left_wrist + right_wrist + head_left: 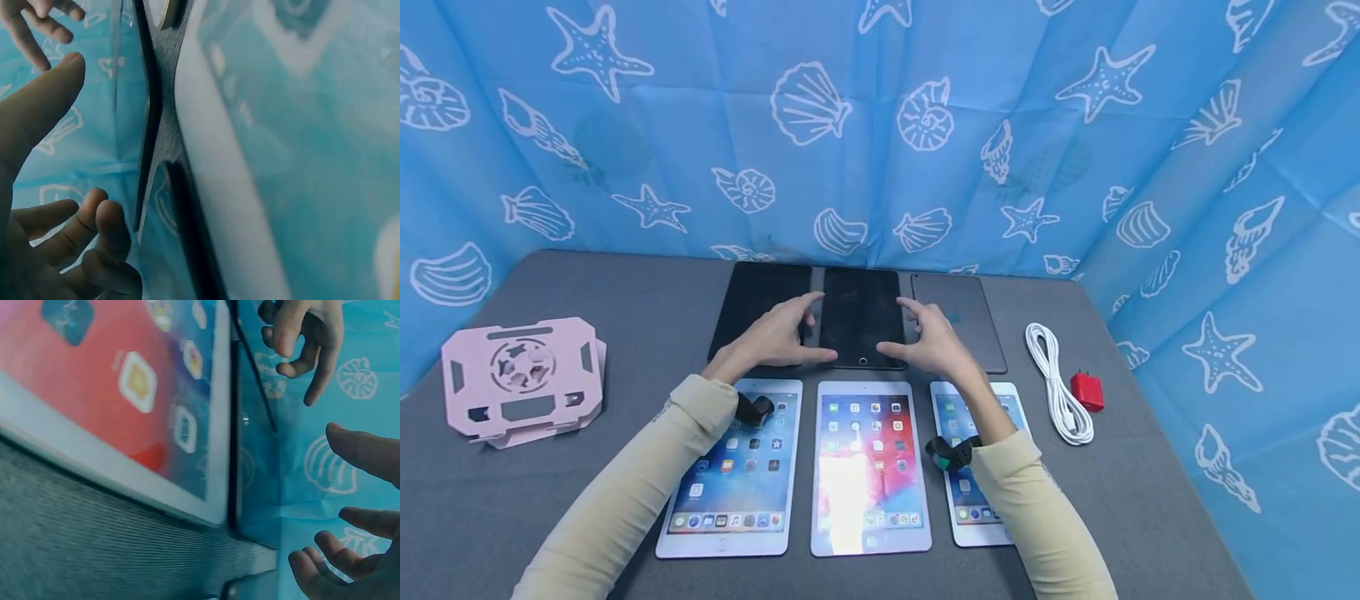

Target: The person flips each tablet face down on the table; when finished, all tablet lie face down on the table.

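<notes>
Above the middle black tablet (861,312), which has a round home button at its near edge, my two hands face each other. My left hand (778,335) is at its left side, thumb and fingers spread apart. On the right side my right hand (929,337) mirrors it, fingers and thumb likewise parted. Neither hand holds anything. Left of that tablet lies another black one (756,304), partly hidden by my left hand. A dark grey tablet (970,321) lies to the right, partly behind my right hand. The right wrist view shows both hands (356,550) apart from each other.
Nearer me lie three white tablets with lit home screens: left (752,467), middle (868,433) and right (958,412), the outer two partly under my forearms. A pink stand (523,375) sits at far left; a coiled white cable (1052,375) and red charger (1087,392) lie right.
</notes>
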`<state>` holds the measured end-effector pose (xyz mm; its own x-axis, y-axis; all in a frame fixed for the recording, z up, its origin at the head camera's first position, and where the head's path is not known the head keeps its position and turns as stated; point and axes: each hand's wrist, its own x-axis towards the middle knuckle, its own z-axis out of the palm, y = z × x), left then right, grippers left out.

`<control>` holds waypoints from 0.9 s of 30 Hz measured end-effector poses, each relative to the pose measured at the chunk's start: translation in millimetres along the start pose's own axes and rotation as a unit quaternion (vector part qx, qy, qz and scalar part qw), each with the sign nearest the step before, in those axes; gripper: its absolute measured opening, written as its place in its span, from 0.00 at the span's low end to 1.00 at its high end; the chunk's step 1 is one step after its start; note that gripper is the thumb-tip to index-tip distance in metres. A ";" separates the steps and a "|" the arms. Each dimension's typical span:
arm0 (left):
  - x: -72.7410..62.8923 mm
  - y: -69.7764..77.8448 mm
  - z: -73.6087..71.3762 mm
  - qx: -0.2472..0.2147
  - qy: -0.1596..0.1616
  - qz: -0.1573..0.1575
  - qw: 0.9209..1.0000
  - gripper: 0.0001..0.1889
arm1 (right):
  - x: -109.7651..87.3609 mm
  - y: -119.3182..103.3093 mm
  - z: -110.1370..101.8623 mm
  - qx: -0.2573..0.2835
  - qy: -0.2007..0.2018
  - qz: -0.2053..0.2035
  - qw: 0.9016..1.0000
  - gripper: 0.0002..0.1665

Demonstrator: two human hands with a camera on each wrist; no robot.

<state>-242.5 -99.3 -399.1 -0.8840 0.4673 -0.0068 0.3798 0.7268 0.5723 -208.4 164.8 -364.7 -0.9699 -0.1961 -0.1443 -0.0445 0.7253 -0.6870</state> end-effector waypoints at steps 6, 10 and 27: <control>-1.3 2.1 8.0 0.002 -0.020 -0.023 1.000 0.58 | 5.9 8.8 7.2 -0.012 -0.032 0.024 0.999 0.52; -1.0 1.1 11.6 0.001 -0.021 -0.037 0.999 0.59 | 7.4 13.6 9.9 -0.008 -0.045 0.049 0.998 0.55; 3.8 0.0 20.2 0.041 -0.022 -0.062 0.997 0.61 | 16.7 16.2 18.0 -0.075 -0.055 0.086 0.992 0.61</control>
<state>-240.4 -87.4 -415.7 -0.9133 0.3921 -0.1101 0.2915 0.8180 0.4959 -221.0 161.4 -391.1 -0.9343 -0.1255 -0.3338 0.0772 0.8427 -0.5329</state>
